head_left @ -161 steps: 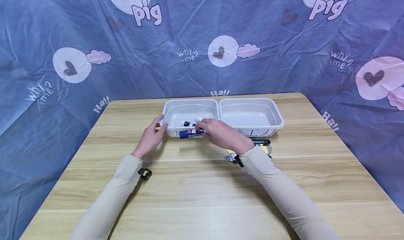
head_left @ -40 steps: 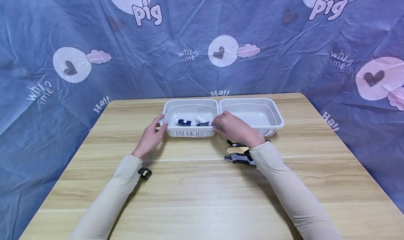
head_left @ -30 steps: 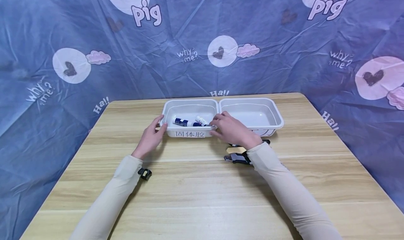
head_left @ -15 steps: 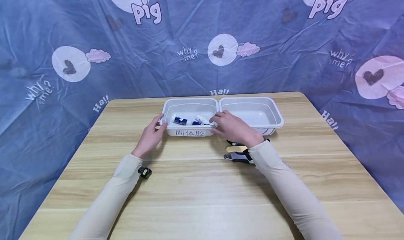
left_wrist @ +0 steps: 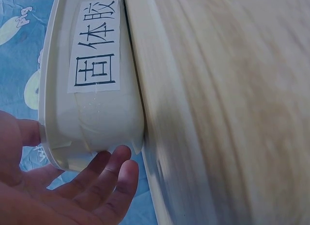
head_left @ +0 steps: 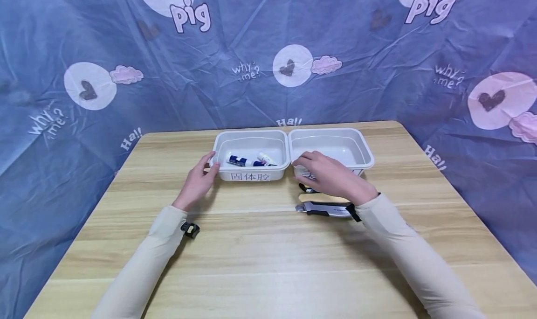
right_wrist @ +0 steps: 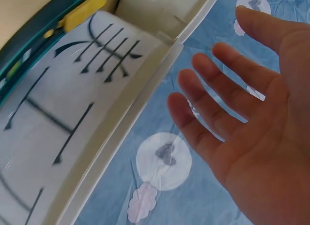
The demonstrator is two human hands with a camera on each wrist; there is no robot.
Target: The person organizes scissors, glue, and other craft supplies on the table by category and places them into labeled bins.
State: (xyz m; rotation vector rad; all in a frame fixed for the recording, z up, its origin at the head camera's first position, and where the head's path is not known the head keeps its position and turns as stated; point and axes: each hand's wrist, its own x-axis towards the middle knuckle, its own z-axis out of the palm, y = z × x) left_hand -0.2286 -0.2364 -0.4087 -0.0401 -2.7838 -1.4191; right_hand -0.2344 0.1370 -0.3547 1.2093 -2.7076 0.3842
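Note:
My left hand (head_left: 197,183) holds the left end of a white plastic box (head_left: 278,175), thumb and fingers around its corner. In the left wrist view the thumb (left_wrist: 30,133) is at the rim and the other fingertips lie by the end wall. Several blue-and-white glue sticks (head_left: 237,161) lie inside this box. My right hand (head_left: 331,172) hovers over the front rim of a second white box (head_left: 362,146), fingers spread and holding nothing. Beneath that forearm lie a grey-and-black utility knife (head_left: 331,210), a yellow-orange knife-shaped item (head_left: 320,198) and a partly hidden black-and-yellow one (head_left: 306,188).
Both boxes stand side by side near the back edge of a wooden table (head_left: 235,258). Handwritten paper labels (left_wrist: 97,46) are on their front walls. A blue printed cloth (head_left: 235,25) hangs behind the table.
Earlier my right hand put a glue stick into the left box. It has since moved right and toward me, uncovering more of the grey utility knife. The left hand stays at its box.

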